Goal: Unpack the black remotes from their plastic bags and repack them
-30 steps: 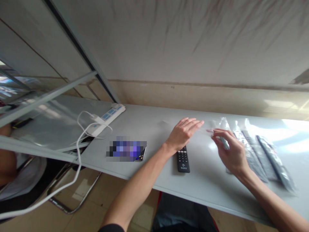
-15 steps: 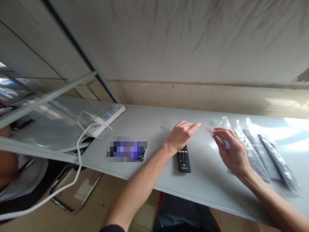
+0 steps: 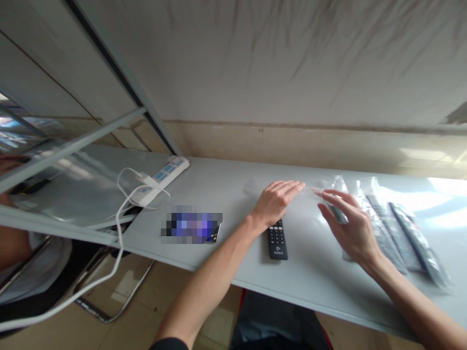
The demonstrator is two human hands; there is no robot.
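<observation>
A black remote (image 3: 277, 240) lies on the grey table (image 3: 226, 194), its top end under my left hand (image 3: 275, 204). That hand rests flat with fingers stretched out, pressing on a thin clear plastic bag (image 3: 310, 191) that is hard to make out. My right hand (image 3: 350, 228) hovers just right of the bag's end, fingers spread and holding nothing. Behind it lie several remotes in clear bags (image 3: 397, 233), side by side.
A white power strip (image 3: 166, 175) with a white cable (image 3: 118, 233) sits at the back left. A phone (image 3: 193, 226) lies left of the remote. A metal frame (image 3: 73, 143), a chair (image 3: 105, 296) and another person's arm (image 3: 12, 245) are at left.
My right hand was pinching the clear bag's end half a second ago; its fingers are now spread. My left hand's fingers curled and then flattened again.
</observation>
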